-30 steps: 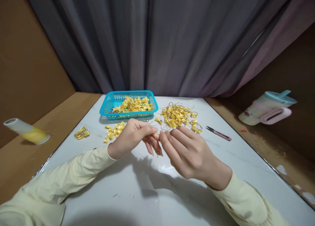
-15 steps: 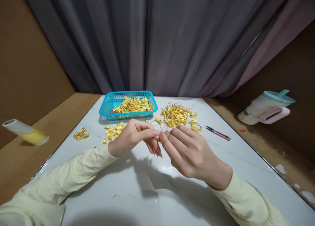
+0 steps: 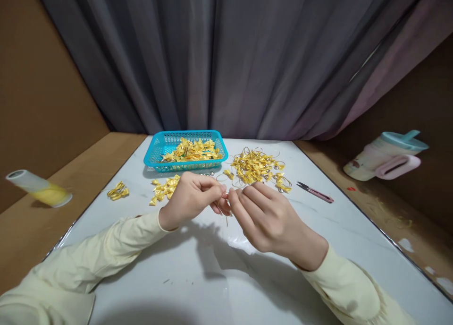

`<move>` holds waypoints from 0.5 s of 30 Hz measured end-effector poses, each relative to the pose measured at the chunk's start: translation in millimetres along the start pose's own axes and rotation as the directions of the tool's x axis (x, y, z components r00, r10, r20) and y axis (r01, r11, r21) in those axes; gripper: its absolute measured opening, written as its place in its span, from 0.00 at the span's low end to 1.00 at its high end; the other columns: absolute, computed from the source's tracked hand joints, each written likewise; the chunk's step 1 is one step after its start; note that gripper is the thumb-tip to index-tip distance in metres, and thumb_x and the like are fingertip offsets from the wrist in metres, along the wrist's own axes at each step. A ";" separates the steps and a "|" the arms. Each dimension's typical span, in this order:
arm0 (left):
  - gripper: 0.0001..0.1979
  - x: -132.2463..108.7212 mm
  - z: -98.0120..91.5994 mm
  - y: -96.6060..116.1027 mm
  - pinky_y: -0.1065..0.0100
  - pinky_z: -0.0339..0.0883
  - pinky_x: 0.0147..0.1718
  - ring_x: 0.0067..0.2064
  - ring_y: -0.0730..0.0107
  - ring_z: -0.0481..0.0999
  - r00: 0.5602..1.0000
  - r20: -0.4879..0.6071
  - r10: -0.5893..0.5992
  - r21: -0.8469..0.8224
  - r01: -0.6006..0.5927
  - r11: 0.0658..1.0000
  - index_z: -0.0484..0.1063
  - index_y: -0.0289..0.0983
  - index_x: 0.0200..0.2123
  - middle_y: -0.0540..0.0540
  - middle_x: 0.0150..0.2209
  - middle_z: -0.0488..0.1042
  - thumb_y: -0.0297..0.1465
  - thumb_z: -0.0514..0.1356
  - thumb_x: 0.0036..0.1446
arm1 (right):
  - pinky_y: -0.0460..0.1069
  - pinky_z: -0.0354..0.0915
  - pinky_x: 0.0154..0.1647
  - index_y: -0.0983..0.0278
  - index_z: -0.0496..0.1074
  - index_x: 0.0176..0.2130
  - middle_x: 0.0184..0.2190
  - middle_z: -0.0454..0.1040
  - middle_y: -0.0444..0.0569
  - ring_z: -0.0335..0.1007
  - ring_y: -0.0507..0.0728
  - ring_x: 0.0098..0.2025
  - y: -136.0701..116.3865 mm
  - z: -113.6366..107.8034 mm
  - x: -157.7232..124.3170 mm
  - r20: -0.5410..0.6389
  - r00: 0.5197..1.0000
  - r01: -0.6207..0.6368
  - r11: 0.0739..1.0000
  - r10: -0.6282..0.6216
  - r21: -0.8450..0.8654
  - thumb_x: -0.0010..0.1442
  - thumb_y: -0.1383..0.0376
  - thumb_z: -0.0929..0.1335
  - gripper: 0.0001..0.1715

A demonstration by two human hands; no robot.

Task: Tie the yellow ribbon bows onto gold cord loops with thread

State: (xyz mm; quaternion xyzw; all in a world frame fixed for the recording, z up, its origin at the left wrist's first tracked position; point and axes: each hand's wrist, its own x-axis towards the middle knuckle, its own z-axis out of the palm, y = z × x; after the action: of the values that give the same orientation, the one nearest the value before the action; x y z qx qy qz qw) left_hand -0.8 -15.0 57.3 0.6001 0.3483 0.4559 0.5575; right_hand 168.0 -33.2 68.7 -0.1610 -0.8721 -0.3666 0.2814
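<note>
My left hand [image 3: 193, 195] and my right hand [image 3: 271, 216] meet over the middle of the table, fingertips almost touching. Both pinch a thin cord [image 3: 227, 219], and part of it hangs below the left fingers. Whether anything else sits between the fingertips is hidden. Just behind my left hand lies a small group of yellow ribbon bows [image 3: 163, 189]. Beyond my right hand is a heap of yellow bows with cord loops and small silvery bells or beads [image 3: 256, 166].
A blue plastic basket [image 3: 150, 160] holding more yellow bows stands at the back. Thread snips [image 3: 314, 192] lie on the right, and a small bow bundle [image 3: 118, 191] on the left. A yellow thread cone [image 3: 42, 190] and a lidded cup [image 3: 384, 157] flank the white table [image 3: 170, 287].
The fingertips have shifted slightly, and the left fingers are more curled. A length of thin cord now shows hanging below them. The whole view has moved a little.
</note>
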 end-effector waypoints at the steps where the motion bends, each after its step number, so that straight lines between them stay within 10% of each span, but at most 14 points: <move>1: 0.11 0.2 0.1 -0.4 0.83 0.70 0.17 0.18 0.77 0.76 1.000 -0.010 0.010 0.010 -0.010 1.000 0.72 0.32 0.17 0.52 0.16 0.75 0.23 0.59 0.50 | 0.50 0.53 0.21 0.78 0.72 0.30 0.19 0.67 0.51 0.59 0.54 0.21 -0.2 0.4 0.4 0.003 1.000 -0.004 1.000 0.004 -0.002 0.62 0.77 0.60 0.14; 15: 0.10 4.3 -0.8 -0.4 0.80 0.70 0.16 0.17 0.76 0.74 0.998 -0.044 -0.046 0.016 0.047 0.999 0.74 0.32 0.18 0.50 0.18 0.76 0.25 0.60 0.50 | 0.50 0.52 0.21 0.77 0.72 0.30 0.18 0.65 0.51 0.56 0.54 0.21 1.1 1.2 -1.3 0.021 0.999 -0.031 1.000 0.031 0.001 0.62 0.77 0.59 0.15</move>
State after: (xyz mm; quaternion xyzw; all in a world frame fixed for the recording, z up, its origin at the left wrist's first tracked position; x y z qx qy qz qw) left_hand 0.0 -10.7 57.5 0.5865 0.3780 0.4527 0.5551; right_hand 169.1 -31.7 67.8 -0.1779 -0.8727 -0.3598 0.2780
